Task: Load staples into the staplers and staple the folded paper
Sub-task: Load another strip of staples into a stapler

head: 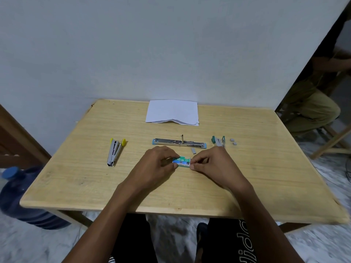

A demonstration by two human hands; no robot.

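Observation:
A small green and blue staple box (182, 161) lies on the table in front of me. My left hand (159, 164) pinches its left end and my right hand (210, 164) pinches its right end. Just beyond it a blue stapler (178, 143) lies flat and fully opened out. A yellow stapler (115, 151) lies to the left, hinged partly open. A green stapler (218, 141) lies to the right. Loose strips of staples (194, 150) lie near the blue stapler and further staple pieces (233, 141) sit right of the green one. The folded white paper (172, 112) rests at the table's far edge.
The wooden table (95, 186) stands against a white wall. A blue water jug (20, 196) is on the floor at the left. At the right, past the wall's edge, a person (315, 103) sits by a wooden frame.

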